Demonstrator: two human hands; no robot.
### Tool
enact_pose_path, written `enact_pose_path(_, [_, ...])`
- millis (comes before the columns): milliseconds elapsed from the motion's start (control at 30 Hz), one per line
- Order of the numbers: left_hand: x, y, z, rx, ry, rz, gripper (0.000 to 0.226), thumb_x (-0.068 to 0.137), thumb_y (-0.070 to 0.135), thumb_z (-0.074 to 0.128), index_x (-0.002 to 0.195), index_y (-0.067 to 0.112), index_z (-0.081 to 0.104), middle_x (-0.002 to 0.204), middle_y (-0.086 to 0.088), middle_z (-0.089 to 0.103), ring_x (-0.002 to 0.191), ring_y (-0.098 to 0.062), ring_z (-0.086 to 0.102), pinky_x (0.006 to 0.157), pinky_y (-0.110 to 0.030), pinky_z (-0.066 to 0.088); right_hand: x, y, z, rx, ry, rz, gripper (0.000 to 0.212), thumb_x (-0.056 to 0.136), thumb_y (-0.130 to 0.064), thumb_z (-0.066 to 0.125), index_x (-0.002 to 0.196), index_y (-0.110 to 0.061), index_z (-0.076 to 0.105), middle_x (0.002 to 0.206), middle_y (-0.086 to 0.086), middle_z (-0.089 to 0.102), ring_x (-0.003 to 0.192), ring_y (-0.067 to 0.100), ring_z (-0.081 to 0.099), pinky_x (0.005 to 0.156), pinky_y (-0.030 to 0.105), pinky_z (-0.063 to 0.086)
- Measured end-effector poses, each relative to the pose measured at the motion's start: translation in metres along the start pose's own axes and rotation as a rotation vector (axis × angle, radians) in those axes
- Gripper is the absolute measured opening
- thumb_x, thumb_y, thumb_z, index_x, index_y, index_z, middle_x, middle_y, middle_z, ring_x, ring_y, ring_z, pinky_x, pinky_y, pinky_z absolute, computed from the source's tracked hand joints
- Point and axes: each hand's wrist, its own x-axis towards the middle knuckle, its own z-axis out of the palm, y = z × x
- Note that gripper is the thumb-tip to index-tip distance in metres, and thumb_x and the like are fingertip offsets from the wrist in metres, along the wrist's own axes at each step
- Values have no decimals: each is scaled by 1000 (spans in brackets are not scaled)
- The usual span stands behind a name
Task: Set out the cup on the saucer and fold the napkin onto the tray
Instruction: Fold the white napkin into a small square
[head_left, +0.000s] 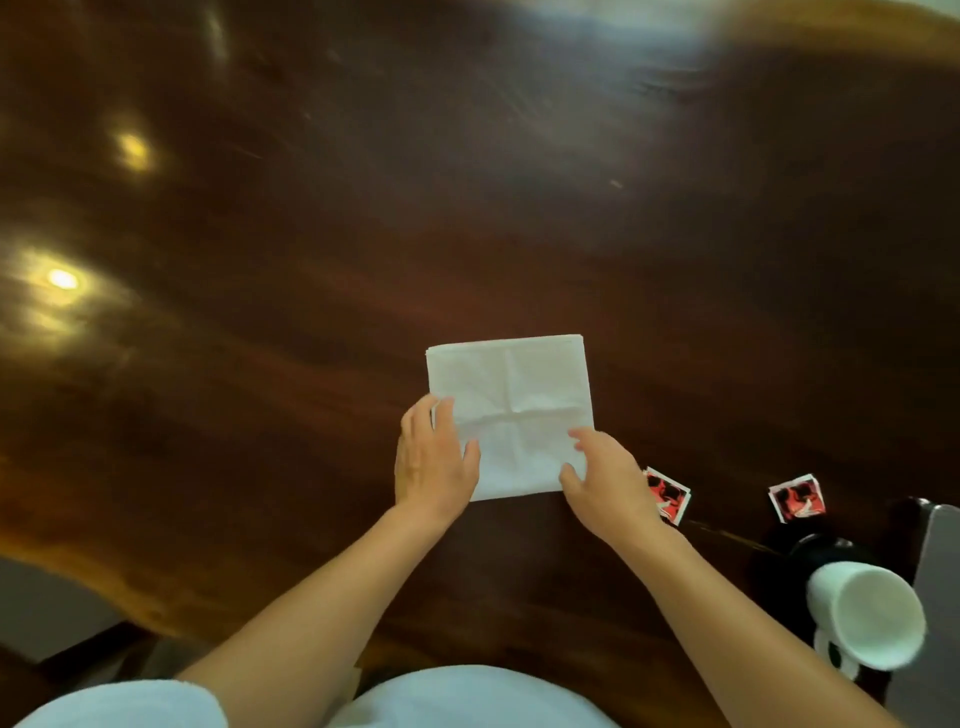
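Napkin (511, 410) flat on my dark desk (311, 260). Left hand (434, 457) and right hand (608, 478) rest on its near corners, fingers spread, gripping nothing. Cup (867, 613) near right.

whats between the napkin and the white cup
In the head view, the right hand, two red-and-white packets and bare table lie between napkin and cup.

The bench (311, 234) looks like dark polished wood, glossy enough to mirror lamps. The napkin (511, 410) is matt white paper or thin cloth, creased into quarters. The white cup (867, 616) near right looks smooth. Two small red-and-black printed packets (797, 496) look papery
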Motion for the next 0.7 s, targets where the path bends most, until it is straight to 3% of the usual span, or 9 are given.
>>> enact_pose_path(100, [16,12,17,157,-115,244,67,102,41,44,157,11,20,166,-15,17,154,-32,10,122,-43,21,24,-16,12,-207,97,-213,59,95,-25,59,149,-17,34,152,6,41,139,26,40,108,38,40])
enact_pose_path(167, [27,9,31,254,-231,332,68,104,46,23,158,14,-3,168,-12,-4,154,-30,-10,125,-44,7,45,-24,25,-312,71,-307,64,100,-28,51,155,-18,20,164,8,17,152,30,12,120,45,23])
enact_pose_path(233, [39,-1,44,329,-262,401,64,104,45,11,155,16,-16,167,-11,-15,152,-29,-20,125,-44,-2,64,-25,39,-387,63,-378,62,104,-35,36,157,-20,8,166,7,1,152,29,-7,123,49,6])
enact_pose_path(367, [59,-15,54,387,-201,488,64,103,41,16,157,15,-6,168,-11,-8,153,-29,-14,123,-44,-9,89,-13,60,-478,29,-477,62,103,-50,9,156,-22,-4,166,3,-8,151,26,-14,122,54,-1])
enact_pose_path(500, [68,-30,63,327,-51,494,71,100,49,27,160,13,14,168,-10,10,155,-32,6,123,-52,10,106,19,63,-552,122,-508,66,101,-53,17,158,-22,4,167,3,-3,153,27,-6,120,56,4])
enact_pose_path(600, [69,-33,65,308,-1,395,77,98,53,29,160,11,10,168,-9,7,155,-30,4,123,-53,7,114,35,51,-548,205,-409,68,99,-53,18,158,-21,5,167,2,-2,153,29,-5,120,56,2])
enact_pose_path(700, [76,-26,59,340,-37,318,79,99,56,24,159,10,1,168,-10,-3,155,-29,-3,124,-50,3,119,40,33,-569,171,-339,69,100,-54,13,157,-20,-6,166,1,-12,152,28,-13,120,57,3])
